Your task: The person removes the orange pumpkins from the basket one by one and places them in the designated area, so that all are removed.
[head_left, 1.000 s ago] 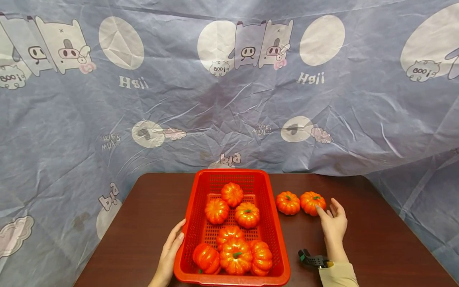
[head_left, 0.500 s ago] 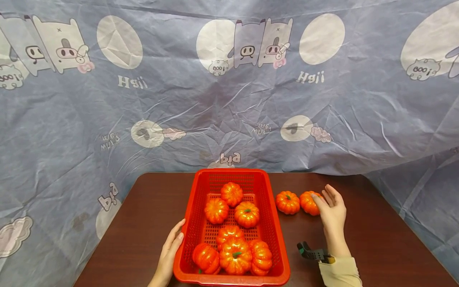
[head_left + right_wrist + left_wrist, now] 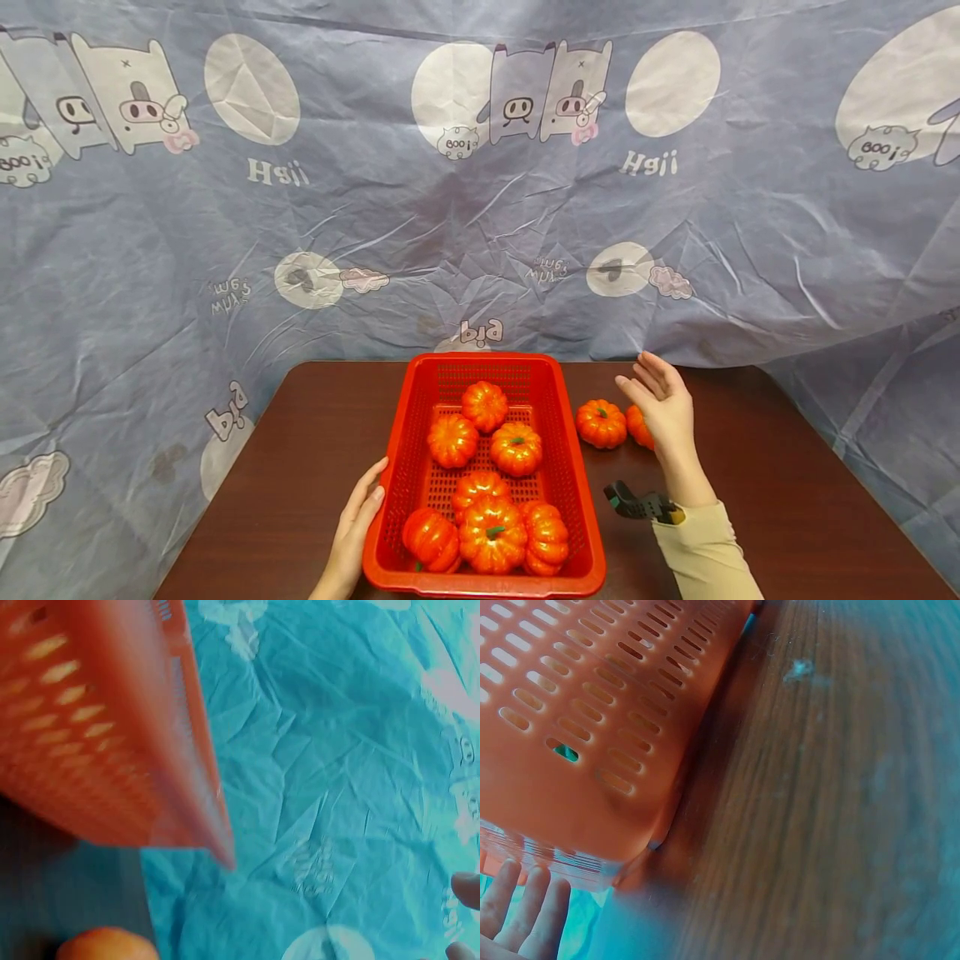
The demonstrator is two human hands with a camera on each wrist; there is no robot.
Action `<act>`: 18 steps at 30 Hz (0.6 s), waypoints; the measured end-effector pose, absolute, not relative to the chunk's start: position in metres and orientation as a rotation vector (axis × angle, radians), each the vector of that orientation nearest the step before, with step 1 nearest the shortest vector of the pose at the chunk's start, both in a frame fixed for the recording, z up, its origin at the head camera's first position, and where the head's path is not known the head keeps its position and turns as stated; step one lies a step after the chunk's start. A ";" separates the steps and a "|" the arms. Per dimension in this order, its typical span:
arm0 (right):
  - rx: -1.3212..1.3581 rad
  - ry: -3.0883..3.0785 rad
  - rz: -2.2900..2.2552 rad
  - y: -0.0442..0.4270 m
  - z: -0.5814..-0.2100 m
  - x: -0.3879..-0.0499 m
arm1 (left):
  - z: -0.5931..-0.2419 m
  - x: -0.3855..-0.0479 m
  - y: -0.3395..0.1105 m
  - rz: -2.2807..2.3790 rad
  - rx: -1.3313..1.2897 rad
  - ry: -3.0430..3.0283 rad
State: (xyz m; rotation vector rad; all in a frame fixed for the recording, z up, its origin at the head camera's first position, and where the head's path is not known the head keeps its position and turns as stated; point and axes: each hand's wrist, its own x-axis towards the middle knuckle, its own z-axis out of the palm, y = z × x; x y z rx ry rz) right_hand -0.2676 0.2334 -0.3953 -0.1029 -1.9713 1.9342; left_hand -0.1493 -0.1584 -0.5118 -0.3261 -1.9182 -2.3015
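Observation:
A red slotted basket (image 3: 386, 500) holds several orange toy pumpkins, one of them (image 3: 493, 535) large with a green stem. My left hand (image 3: 351, 533) lies against the basket's left side, fingers straight; the left wrist view shows its fingers (image 3: 536, 907) at the basket wall (image 3: 570, 802). My right hand (image 3: 666, 412) is raised with nothing in it, thumb and fingers apart, over the table right of the basket. It partly covers one pumpkin (image 3: 639, 427); another pumpkin (image 3: 601, 423) sits left of that one. In the right wrist view a pumpkin (image 3: 109, 946) shows below the basket (image 3: 82, 772).
The dark brown table (image 3: 300, 450) extends on both sides of the basket. Behind it hangs a blue-grey patterned cloth (image 3: 465, 225). A black strap-like device (image 3: 637, 502) is at my right wrist, beside a beige sleeve (image 3: 705, 550).
My right hand has moved up and to the left, away from beside the right-hand pumpkin, and now hides part of it. The left hand, basket and pumpkins stay where they were.

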 end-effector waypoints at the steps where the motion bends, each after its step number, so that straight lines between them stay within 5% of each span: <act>1: -0.085 -1.971 1.941 0.230 -0.392 -0.268 | -0.512 -0.149 -0.159 -2.301 -0.325 -1.919; 18: 0.261 -2.084 1.960 0.163 -0.364 -0.288 | -0.510 -0.149 -0.157 -2.312 -0.262 -1.930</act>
